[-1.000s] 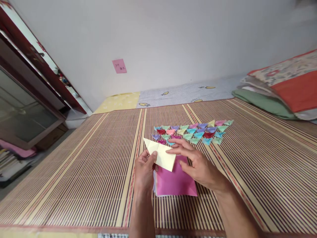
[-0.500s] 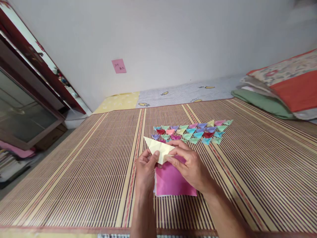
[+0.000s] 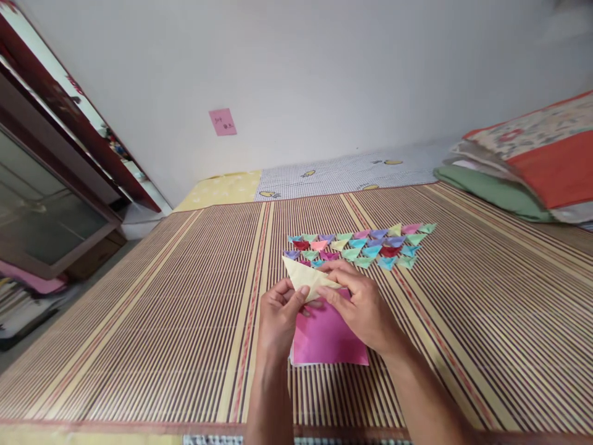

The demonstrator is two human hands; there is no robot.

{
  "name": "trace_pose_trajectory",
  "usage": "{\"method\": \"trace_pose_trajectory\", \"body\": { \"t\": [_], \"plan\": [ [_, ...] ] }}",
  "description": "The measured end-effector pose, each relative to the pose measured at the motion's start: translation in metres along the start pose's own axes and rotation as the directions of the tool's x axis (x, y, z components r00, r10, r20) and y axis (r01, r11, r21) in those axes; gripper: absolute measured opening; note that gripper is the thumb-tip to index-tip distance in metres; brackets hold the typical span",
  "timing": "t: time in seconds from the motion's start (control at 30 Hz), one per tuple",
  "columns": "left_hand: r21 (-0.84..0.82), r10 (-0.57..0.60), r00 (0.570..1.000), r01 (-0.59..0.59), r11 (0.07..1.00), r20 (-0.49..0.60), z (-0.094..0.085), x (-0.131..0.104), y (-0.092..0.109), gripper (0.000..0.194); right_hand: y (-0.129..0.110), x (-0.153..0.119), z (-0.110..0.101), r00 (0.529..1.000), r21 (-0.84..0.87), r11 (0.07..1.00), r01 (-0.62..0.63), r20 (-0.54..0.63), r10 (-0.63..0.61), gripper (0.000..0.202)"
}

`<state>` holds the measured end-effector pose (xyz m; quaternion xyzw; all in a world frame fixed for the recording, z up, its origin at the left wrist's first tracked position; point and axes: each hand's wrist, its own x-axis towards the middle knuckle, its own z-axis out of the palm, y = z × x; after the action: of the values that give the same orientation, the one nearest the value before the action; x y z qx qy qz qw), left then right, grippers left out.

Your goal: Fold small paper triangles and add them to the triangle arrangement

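Observation:
Between my two hands is a pale yellow folded paper (image 3: 302, 274), roughly triangular, with one point sticking up to the left. My left hand (image 3: 281, 314) pinches its lower left edge, the thumb lying on the front. My right hand (image 3: 359, 303) grips the right side, its fingers covering that corner. Just below lies a stack of square paper with a magenta sheet (image 3: 330, 337) on top, partly hidden by both hands. Beyond my fingers, small folded paper pieces (image 3: 356, 244) in many colours sit in rows; the nearest ones are partly covered.
A striped bamboo mat (image 3: 152, 321) spreads under everything. Folded bedding (image 3: 546, 161) is piled at the far right, and a patterned sheet (image 3: 333, 176) runs along the wall. A pink note (image 3: 223, 122) is stuck there. At the left stands a glass-fronted cabinet (image 3: 41, 204).
Both hands have shifted slightly right with the yellow paper. Its lower part now looks folded over, and the right fingers lie further along its right side.

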<state>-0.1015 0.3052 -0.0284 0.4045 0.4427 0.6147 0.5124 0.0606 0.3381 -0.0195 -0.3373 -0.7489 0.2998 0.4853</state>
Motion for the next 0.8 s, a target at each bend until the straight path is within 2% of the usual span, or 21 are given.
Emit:
{"method": "trace_pose_trajectory", "body": {
  "t": [0.33, 0.57, 0.8],
  "plan": [
    [-0.011, 0.026, 0.998, -0.027, 1.000, -0.057, 0.013, 0.000, -0.002, 0.030, -0.001, 0.001, 0.002, 0.992, -0.070, 0.993, -0.100, -0.080, 0.094, 0.026],
    [-0.065, -0.016, 0.998, 0.013, 0.998, -0.054, 0.014, 0.001, -0.005, 0.031, -0.002, 0.000, 0.000, 0.972, 0.123, 0.969, -0.215, -0.071, 0.224, 0.019],
    [-0.078, -0.035, 0.999, 0.032, 0.996, -0.026, 0.012, 0.000, -0.007, 0.031, -0.003, 0.000, -0.002, 0.980, 0.100, 0.982, -0.160, -0.099, 0.170, 0.021]
  ]
}}
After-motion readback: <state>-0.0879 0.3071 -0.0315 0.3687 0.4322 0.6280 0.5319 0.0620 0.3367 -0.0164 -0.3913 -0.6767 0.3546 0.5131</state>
